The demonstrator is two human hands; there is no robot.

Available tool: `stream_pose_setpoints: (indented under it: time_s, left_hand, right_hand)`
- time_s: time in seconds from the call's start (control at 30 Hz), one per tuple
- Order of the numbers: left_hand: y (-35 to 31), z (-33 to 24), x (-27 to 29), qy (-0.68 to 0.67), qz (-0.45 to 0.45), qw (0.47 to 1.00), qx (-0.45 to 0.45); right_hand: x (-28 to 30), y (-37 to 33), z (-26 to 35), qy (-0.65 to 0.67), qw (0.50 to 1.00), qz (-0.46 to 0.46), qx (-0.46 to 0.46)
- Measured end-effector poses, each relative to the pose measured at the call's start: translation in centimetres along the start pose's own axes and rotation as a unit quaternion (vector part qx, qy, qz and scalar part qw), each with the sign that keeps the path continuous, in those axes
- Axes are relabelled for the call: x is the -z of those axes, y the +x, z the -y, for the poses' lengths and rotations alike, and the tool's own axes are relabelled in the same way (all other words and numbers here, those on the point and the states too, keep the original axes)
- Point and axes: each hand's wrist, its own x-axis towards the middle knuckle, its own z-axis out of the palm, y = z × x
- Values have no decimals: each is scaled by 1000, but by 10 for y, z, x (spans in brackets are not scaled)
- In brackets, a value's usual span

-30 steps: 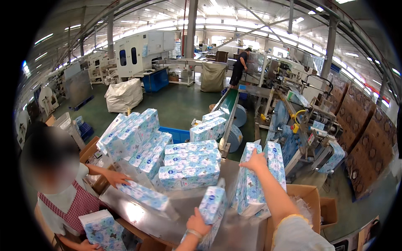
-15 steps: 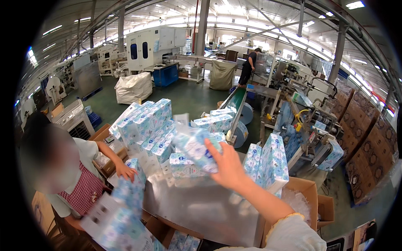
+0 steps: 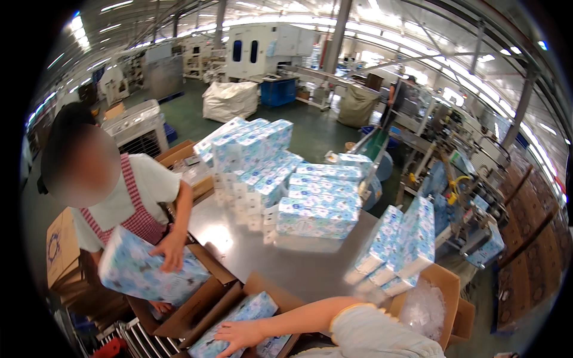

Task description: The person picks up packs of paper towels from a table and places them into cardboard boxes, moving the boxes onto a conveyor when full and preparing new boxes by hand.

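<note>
My right hand [image 3: 240, 335] rests on a blue-and-white floral tissue pack [image 3: 253, 307] with its fingers spread. The pack lies in an open brown carton [image 3: 216, 305] at the near edge of the metal table [image 3: 268, 259]. Another floral pack shows partly beneath my wrist. My left hand is not in view. To the left, a co-worker's hand [image 3: 171, 250] holds a large floral bundle [image 3: 128, 265] over a neighbouring carton [image 3: 203, 262].
Stacked tissue packs [image 3: 319, 218] stand at the table's far side, and more packs [image 3: 412, 232] at its right. A carton with clear plastic film [image 3: 421, 307] sits at right. Rollers [image 3: 143, 339] run beneath the cartons. Beyond are a green conveyor [image 3: 376, 145] and machinery.
My right hand has come down from above the table into the near carton with a pack. The co-worker has brought a bundle over the neighbouring carton. The view has turned left.
</note>
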Motion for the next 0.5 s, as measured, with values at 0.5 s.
stream_pose_setpoints:
  time_s: [0.5]
  left_hand:
    - [33,55,19,66,-76,995,5]
  right_hand:
    - [-35,-18,-37,102,932,111,-330]
